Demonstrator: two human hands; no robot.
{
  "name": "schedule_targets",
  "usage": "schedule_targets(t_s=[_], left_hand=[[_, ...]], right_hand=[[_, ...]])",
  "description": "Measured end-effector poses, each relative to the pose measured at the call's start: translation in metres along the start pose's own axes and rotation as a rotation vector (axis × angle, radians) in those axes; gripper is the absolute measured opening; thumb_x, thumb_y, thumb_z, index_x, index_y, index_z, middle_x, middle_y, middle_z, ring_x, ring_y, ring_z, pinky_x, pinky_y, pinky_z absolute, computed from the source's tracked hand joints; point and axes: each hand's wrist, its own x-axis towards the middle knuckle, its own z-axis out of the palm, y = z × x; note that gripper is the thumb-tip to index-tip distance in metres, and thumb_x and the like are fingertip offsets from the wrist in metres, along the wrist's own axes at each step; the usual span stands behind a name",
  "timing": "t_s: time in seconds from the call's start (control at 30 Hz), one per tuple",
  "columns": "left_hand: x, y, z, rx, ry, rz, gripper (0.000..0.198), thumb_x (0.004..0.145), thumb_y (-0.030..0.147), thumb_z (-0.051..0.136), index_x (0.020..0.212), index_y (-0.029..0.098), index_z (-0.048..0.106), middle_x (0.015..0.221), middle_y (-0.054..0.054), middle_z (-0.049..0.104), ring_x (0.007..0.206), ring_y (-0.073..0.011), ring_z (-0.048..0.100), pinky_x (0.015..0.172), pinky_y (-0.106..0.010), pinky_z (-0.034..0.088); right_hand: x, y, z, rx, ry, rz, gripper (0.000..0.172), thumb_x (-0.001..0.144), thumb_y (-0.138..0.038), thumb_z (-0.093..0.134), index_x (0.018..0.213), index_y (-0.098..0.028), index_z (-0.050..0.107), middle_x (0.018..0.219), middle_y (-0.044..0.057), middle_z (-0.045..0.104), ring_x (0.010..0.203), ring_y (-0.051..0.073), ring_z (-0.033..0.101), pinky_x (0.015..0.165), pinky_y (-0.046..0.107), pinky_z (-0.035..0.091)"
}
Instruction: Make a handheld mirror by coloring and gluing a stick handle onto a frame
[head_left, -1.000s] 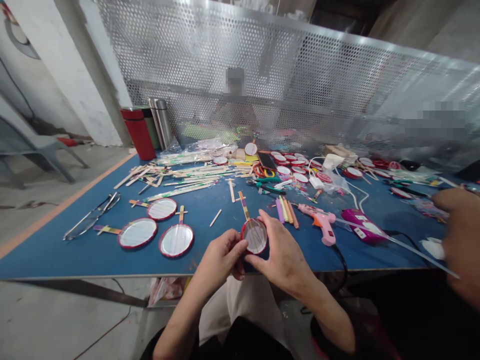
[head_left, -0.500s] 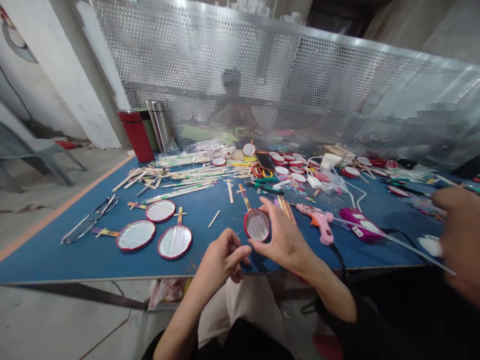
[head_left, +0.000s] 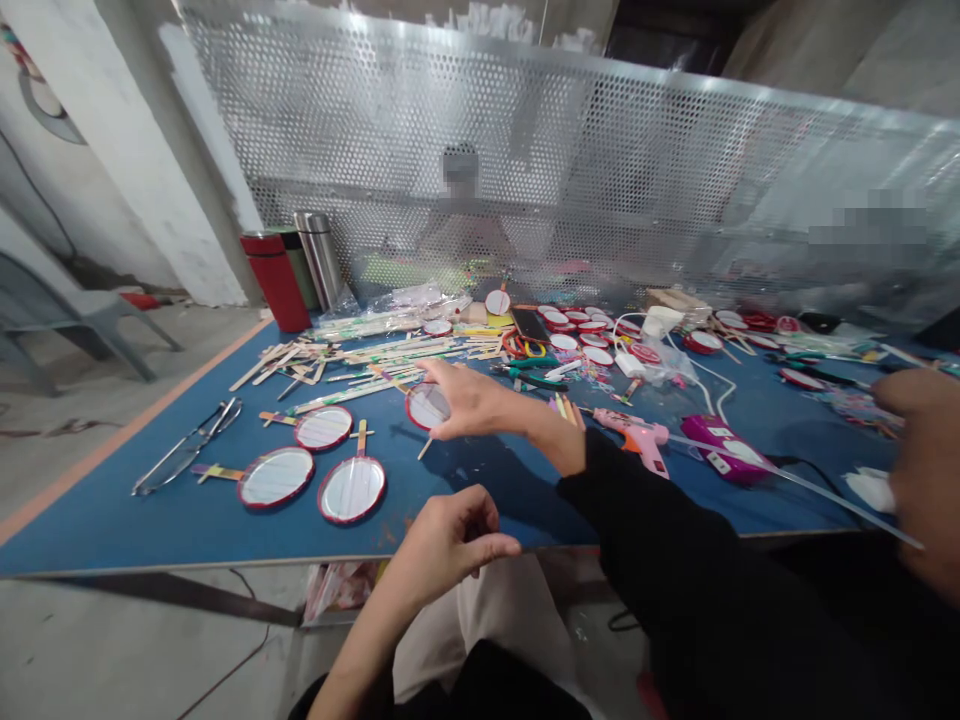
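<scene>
My right hand [head_left: 476, 400] grips a small red-rimmed disc [head_left: 429, 406] by its edge, with thumb and fingers around its right side. The disc has a pale, shiny face, and a coloured stick handle points up and left from it. It is above the table, by a loose wooden stick [head_left: 425, 449]. My left hand [head_left: 457, 540] is at the table's front edge, fingers loosely curled and thumb apart, with nothing visible in it. To the left lie similar discs with stick handles: one in front [head_left: 352, 489], one at the left [head_left: 276, 477] and one behind [head_left: 323, 428].
Eyeglasses [head_left: 187, 447] lie at the left. Wooden sticks [head_left: 390, 355], flasks [head_left: 276, 283] and red-rimmed discs [head_left: 597, 356] line the back. A pink glue gun [head_left: 637, 436], a purple device [head_left: 721, 448] and another person's hand [head_left: 926, 470] are at the right.
My right hand has carried the red-rimmed disc left and away from me, toward the other discs. My left hand has stayed near the table edge, lower by a little.
</scene>
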Motion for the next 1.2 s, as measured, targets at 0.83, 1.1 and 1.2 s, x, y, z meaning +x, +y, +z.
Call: schedule_targets(t_s=[0.83,1.1,1.2], left_hand=[[0.0,0.003,-0.001,-0.023,-0.022,-0.04,0.036,0.069,0.046,0.073,0.073,0.019,0.051,0.057,0.005,0.055,0.049,-0.011,0.05,0.047,-0.022,0.037],[0.0,0.003,-0.003,-0.076,-0.032,-0.05,0.03,0.078,0.045,0.064,0.076,0.019,0.05,0.061,0.004,0.057,0.046,-0.0102,0.053,0.041,-0.02,0.038],[-0.002,0.0,-0.006,-0.119,-0.009,0.008,0.028,0.088,0.044,0.049,0.077,0.019,0.049,0.065,0.002,0.06,0.049,-0.0103,0.053,0.047,-0.022,0.043]], right_hand=[[0.061,0.007,0.051,0.007,-0.158,-0.051,0.099,0.064,-0.021,0.078,0.145,0.002,0.026,0.148,0.027,0.035,0.134,0.036,0.039,0.107,0.041,0.036],[0.016,0.015,0.012,0.006,0.017,0.02,0.068,0.074,-0.021,0.071,0.135,-0.008,0.045,0.137,0.019,0.051,0.125,0.026,0.048,0.103,0.036,0.037],[-0.029,0.025,-0.016,-0.02,0.152,0.128,0.034,0.08,-0.016,0.061,0.114,-0.012,0.061,0.117,0.012,0.064,0.106,0.021,0.058,0.093,0.033,0.042]])
